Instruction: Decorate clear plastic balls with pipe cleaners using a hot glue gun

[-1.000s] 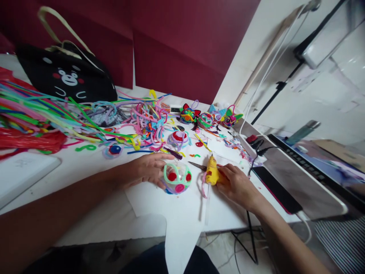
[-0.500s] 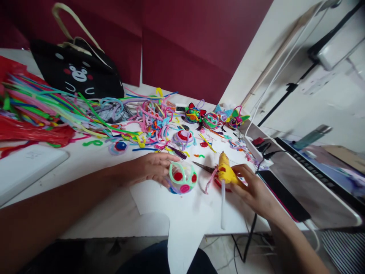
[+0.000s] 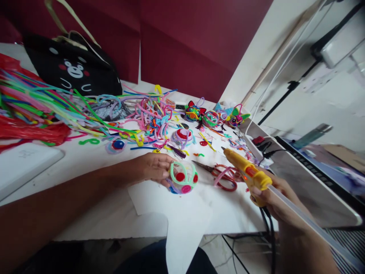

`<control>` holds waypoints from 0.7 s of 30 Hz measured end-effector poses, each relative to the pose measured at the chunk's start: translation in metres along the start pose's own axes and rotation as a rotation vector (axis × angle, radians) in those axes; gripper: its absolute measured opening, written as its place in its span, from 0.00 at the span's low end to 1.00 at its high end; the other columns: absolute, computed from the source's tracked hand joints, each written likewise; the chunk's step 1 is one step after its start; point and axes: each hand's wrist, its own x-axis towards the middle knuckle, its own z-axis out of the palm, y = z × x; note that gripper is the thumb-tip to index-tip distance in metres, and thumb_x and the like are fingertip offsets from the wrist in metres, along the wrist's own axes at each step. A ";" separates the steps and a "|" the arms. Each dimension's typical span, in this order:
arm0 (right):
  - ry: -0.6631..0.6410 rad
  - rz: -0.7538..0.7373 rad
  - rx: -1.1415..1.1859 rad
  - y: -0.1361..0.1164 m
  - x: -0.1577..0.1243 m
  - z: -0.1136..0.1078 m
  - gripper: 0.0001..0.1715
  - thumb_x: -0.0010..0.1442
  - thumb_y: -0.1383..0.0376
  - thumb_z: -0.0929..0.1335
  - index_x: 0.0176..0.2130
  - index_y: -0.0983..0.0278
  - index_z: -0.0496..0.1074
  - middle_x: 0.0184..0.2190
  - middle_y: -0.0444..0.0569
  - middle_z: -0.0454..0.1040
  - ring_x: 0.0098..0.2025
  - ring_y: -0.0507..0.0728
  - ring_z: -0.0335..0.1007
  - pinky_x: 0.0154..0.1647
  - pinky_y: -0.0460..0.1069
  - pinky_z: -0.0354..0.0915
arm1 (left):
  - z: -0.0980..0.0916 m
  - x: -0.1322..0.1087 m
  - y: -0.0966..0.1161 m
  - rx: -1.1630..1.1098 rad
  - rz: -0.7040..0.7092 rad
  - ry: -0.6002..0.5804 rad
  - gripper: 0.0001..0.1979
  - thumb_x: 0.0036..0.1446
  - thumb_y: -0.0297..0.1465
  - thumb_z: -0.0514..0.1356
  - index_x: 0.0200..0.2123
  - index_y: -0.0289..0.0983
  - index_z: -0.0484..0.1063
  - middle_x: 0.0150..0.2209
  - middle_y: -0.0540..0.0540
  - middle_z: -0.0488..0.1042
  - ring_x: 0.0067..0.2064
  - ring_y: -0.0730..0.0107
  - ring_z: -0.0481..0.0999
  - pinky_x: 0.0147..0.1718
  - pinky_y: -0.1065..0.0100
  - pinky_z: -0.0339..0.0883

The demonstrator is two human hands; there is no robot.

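Beside the ball [image 3: 183, 177], right hand [image 3: 273, 199] grips glue gun [image 3: 247, 171].

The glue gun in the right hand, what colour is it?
Yellow glue gun, with an orange trigger area, clearest in the head view.

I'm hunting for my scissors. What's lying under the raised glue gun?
Under the glue gun in the right hand, red-handled scissors lie on the table, blades toward the ball. Pink pipe cleaner partly covers the handles.

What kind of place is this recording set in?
Likely a home or hobby craft desk: loose pipe cleaners cover the white table, the right hand holds a glue gun, beside a laptop.
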 end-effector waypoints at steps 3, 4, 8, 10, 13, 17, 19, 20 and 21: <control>0.032 0.033 0.055 0.003 0.002 0.005 0.18 0.55 0.52 0.69 0.42 0.59 0.72 0.28 0.45 0.67 0.22 0.51 0.55 0.19 0.45 0.54 | -0.002 0.001 -0.002 0.005 -0.010 0.003 0.17 0.52 0.29 0.67 0.46 0.37 0.73 0.45 0.41 0.79 0.45 0.59 0.79 0.38 0.65 0.75; 0.029 0.043 0.048 0.003 0.003 0.008 0.19 0.55 0.52 0.69 0.43 0.59 0.72 0.28 0.46 0.67 0.23 0.52 0.57 0.19 0.45 0.56 | -0.002 0.002 -0.003 0.006 -0.011 0.006 0.16 0.52 0.30 0.67 0.45 0.36 0.73 0.44 0.41 0.79 0.45 0.60 0.79 0.38 0.65 0.75; -0.080 0.033 0.038 -0.008 0.007 0.017 0.24 0.53 0.49 0.69 0.46 0.58 0.72 0.32 0.48 0.71 0.26 0.55 0.63 0.24 0.49 0.61 | -0.004 0.004 -0.005 0.019 -0.016 -0.025 0.15 0.52 0.32 0.67 0.43 0.36 0.73 0.43 0.42 0.79 0.43 0.62 0.79 0.38 0.66 0.74; -0.140 0.015 0.064 -0.016 0.006 0.021 0.24 0.52 0.50 0.70 0.46 0.58 0.72 0.36 0.50 0.73 0.29 0.56 0.66 0.26 0.49 0.63 | -0.004 0.004 -0.006 0.035 -0.012 -0.046 0.14 0.53 0.33 0.66 0.43 0.36 0.72 0.41 0.43 0.78 0.42 0.63 0.79 0.37 0.66 0.73; -0.217 0.010 0.107 -0.031 0.001 0.027 0.24 0.52 0.50 0.70 0.46 0.59 0.73 0.37 0.51 0.75 0.31 0.57 0.68 0.24 0.48 0.62 | -0.003 0.004 -0.007 0.070 0.007 -0.026 0.13 0.54 0.33 0.66 0.41 0.36 0.70 0.39 0.44 0.77 0.36 0.66 0.78 0.31 0.68 0.71; -0.283 0.025 0.142 -0.041 -0.006 0.034 0.27 0.53 0.48 0.70 0.48 0.59 0.72 0.37 0.53 0.75 0.36 0.59 0.71 0.29 0.49 0.67 | -0.002 0.005 -0.009 0.066 0.034 -0.003 0.13 0.53 0.34 0.65 0.40 0.36 0.69 0.35 0.46 0.76 0.28 0.72 0.74 0.27 0.71 0.67; -0.329 0.045 0.150 -0.040 -0.007 0.037 0.30 0.53 0.46 0.70 0.50 0.60 0.72 0.38 0.54 0.75 0.36 0.60 0.71 0.31 0.50 0.68 | -0.001 0.005 -0.009 0.066 0.040 -0.002 0.13 0.54 0.34 0.65 0.41 0.36 0.68 0.35 0.46 0.76 0.28 0.73 0.74 0.27 0.71 0.66; -0.357 0.048 0.147 -0.038 -0.008 0.038 0.32 0.52 0.45 0.70 0.50 0.60 0.72 0.39 0.55 0.75 0.37 0.60 0.72 0.33 0.51 0.69 | -0.001 0.005 -0.009 0.071 0.043 -0.001 0.13 0.54 0.34 0.65 0.41 0.36 0.68 0.34 0.46 0.76 0.28 0.73 0.73 0.27 0.71 0.66; -0.383 0.036 0.144 -0.036 -0.008 0.038 0.32 0.52 0.44 0.70 0.49 0.60 0.73 0.40 0.55 0.74 0.37 0.61 0.72 0.34 0.52 0.69 | -0.001 0.005 -0.008 0.076 0.048 0.003 0.13 0.54 0.35 0.65 0.40 0.36 0.68 0.34 0.47 0.75 0.28 0.73 0.73 0.27 0.71 0.66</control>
